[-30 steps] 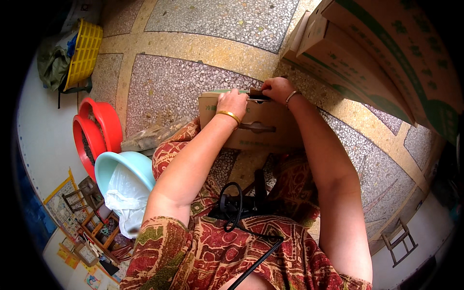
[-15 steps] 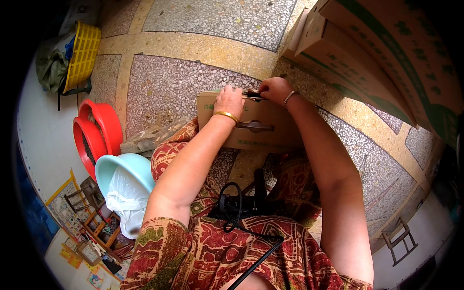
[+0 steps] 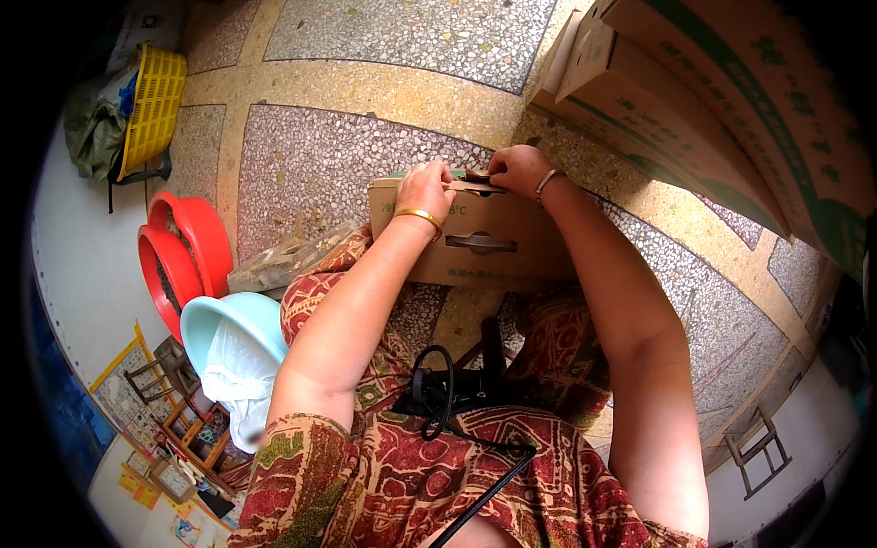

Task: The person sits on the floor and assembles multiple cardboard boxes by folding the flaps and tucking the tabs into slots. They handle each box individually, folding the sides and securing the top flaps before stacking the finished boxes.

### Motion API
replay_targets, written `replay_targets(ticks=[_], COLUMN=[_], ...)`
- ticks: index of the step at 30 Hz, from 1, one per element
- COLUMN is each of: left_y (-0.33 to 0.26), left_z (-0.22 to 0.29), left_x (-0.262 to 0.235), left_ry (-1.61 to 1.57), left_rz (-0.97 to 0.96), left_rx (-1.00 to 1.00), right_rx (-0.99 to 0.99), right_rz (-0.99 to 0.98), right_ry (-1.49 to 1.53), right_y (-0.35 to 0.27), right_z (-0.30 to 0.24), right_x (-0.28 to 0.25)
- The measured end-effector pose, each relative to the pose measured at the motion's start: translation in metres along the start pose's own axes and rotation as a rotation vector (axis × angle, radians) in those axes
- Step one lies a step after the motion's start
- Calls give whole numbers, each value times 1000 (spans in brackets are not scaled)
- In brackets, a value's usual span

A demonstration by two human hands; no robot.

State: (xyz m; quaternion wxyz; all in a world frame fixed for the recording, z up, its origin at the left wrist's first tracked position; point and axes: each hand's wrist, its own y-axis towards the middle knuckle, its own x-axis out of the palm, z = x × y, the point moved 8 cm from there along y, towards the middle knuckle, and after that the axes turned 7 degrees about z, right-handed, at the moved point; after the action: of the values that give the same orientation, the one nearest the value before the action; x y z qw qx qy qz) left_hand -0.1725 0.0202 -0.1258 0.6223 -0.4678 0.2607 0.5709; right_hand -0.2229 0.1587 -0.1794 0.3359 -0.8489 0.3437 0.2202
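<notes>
A brown cardboard box (image 3: 539, 254) with green print stands on the floor in front of my knees, a slotted handle hole in the side toward me. On its top edge, left of the middle, my left hand (image 3: 425, 190) is closed, fingers curled over the flap. My right hand (image 3: 519, 170) pinches the box's top near the right, beside a dark gap where a torn or folded piece of cardboard (image 3: 479, 175) sticks up. What lies inside the box is hidden, as are some of my right fingertips.
Large cardboard cartons (image 3: 681, 128) are stacked at the far right. To the left stand red basins (image 3: 206, 245), a light blue basin (image 3: 247, 312) holding a white plastic bag (image 3: 239, 379), and a yellow basket (image 3: 153, 110). A clear plastic bundle (image 3: 285, 263) lies beside my left knee.
My left hand has shifted slightly left along the box's top edge, with its fingers more curled. The right hand stays almost in place at the top gap.
</notes>
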Motion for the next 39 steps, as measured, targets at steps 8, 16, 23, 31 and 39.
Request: replay_targets(ticks=[8, 16, 23, 31, 39], left_y=[-3, 0, 5, 7, 8], left_z=[0, -7, -11, -14, -16], left_x=[3, 11, 15, 14, 23], left_ry=[47, 83, 107, 74, 50], left_rz=[6, -34, 17, 157, -71], left_rx=[28, 9, -12, -52, -85], right_rx=[17, 31, 8, 7, 86], right_rz=[11, 8, 34, 44, 65], right_ry=[14, -24, -91, 15, -19], right_y=[-5, -7, -8, -15, -11], right_z=[-3, -5, -9, -14, -10], right_x=[-2, 1, 6, 4, 6])
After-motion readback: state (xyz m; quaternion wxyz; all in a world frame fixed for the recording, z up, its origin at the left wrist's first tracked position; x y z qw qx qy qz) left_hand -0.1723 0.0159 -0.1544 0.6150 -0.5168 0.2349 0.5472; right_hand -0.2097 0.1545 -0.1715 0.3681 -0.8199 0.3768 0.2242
